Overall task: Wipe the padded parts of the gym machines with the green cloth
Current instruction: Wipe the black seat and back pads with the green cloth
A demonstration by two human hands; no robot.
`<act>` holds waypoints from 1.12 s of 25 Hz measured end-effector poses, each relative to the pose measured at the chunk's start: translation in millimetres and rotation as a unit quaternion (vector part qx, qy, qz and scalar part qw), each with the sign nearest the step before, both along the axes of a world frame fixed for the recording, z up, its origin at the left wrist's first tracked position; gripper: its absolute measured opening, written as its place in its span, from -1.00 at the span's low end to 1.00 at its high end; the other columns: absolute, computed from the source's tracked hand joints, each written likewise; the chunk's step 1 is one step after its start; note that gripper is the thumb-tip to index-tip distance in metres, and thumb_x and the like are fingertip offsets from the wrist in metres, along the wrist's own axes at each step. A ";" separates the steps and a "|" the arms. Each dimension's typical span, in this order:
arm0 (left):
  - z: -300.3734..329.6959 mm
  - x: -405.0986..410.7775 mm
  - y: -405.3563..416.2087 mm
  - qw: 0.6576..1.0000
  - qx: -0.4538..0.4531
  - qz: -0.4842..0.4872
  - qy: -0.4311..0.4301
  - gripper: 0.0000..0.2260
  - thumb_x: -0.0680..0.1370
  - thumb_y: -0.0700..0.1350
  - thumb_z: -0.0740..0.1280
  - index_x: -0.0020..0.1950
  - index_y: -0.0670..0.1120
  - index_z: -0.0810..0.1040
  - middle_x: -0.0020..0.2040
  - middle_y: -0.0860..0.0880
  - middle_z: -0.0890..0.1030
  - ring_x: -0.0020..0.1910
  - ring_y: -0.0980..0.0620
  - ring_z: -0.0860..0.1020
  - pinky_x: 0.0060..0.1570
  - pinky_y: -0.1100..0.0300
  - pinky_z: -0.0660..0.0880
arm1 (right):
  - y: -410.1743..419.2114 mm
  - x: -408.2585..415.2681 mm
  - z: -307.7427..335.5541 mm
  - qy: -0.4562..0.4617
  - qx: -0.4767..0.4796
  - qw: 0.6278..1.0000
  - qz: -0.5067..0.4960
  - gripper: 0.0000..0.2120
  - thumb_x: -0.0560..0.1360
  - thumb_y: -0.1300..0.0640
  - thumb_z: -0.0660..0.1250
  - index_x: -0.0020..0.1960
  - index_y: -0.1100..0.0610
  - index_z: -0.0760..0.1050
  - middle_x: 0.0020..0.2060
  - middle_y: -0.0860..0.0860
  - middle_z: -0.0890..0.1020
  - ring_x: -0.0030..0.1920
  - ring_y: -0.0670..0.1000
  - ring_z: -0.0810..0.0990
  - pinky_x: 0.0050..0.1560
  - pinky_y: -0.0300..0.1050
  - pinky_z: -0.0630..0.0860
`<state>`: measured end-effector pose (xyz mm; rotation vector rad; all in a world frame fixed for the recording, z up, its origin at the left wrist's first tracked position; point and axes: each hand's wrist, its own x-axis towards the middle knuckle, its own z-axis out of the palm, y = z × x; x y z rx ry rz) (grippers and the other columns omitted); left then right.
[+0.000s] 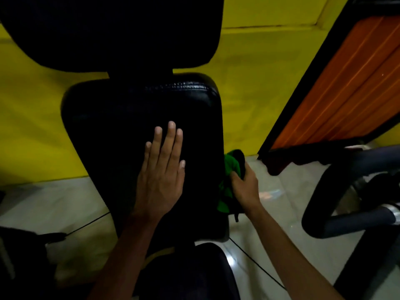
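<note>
**Back pad edge being wiped, more pads left**

While the left hand [161, 169] is being laid flat, fingers straight, on the back pad [129, 118] at frame centre, the green cloth [230, 169] is being gripped w/ curled fingers by the right hand [245, 187] at the pad's right edge. Upper pad [108, 29] and seat [190, 273] prob. remaining.

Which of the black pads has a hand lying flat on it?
The middle pad: the left hand rests flat on it; the top pad and bottom pad are untouched.

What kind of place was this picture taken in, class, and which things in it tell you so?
Most likely a gym. A black padded back pad stands upright with another black pad above it, as on a weight machine. Curved, foam-covered handlebars of another machine show at the right. The floor is tiled and the wall yellow.
</note>
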<state>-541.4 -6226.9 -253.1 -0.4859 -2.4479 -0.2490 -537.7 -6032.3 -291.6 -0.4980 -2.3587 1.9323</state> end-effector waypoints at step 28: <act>-160.2 54.6 12.9 0.997 -0.067 -0.009 -0.036 -0.29 0.53 -0.17 0.28 0.56 -0.15 -0.05 0.57 -0.07 -0.20 0.55 -0.11 -0.13 0.50 -0.06 -0.11 | 20.6 34.1 -127.6 -0.147 0.022 0.988 -0.033 -0.66 0.39 0.13 0.24 0.16 0.09 0.51 0.00 0.13 0.64 0.08 0.18 0.59 0.13 0.14 0.52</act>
